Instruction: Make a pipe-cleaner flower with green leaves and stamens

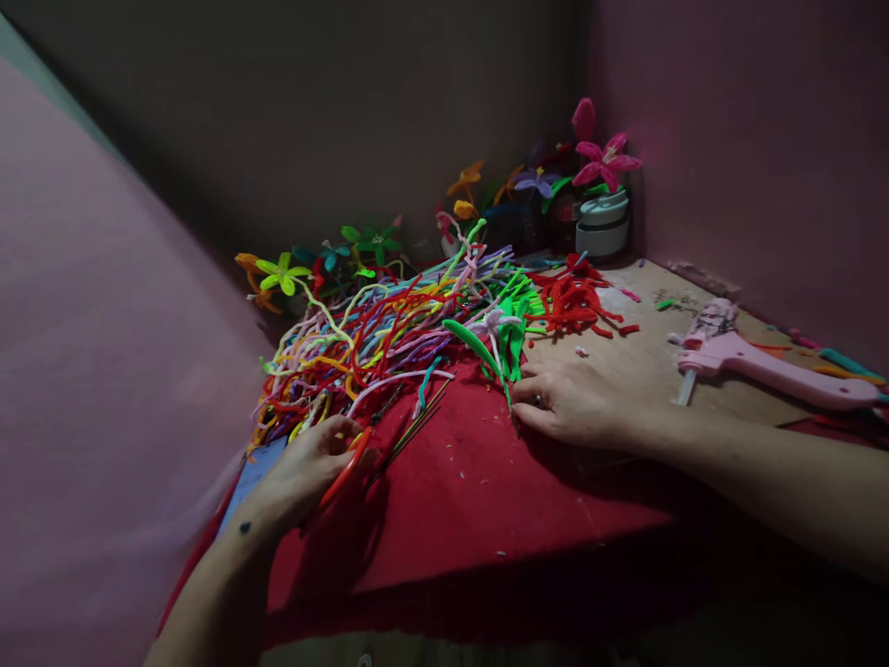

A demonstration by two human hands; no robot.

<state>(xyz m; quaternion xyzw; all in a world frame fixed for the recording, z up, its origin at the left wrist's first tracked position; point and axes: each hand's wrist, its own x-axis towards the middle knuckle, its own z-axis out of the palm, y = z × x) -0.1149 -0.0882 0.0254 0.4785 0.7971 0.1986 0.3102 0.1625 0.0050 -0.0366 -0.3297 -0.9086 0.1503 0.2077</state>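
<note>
My left hand point(312, 459) is closed around red-handled scissors point(351, 463) at the near edge of a big heap of coloured pipe cleaners point(375, 333) on a red cloth point(472, 482). My right hand point(580, 403) lies on the table with its fingers pinched on the stem of a pipe-cleaner flower point(493, 338) that has green leaves and a pale bloom. Thin green stems lie between the two hands.
A pink glue gun point(757, 366) lies on the bare wooden table point(639, 352) at the right. Red pipe-cleaner scraps point(576, 301) sit behind my right hand. Finished flowers point(604, 162) and a white tape roll point(603, 227) stand in the back corner. Walls close in left and right.
</note>
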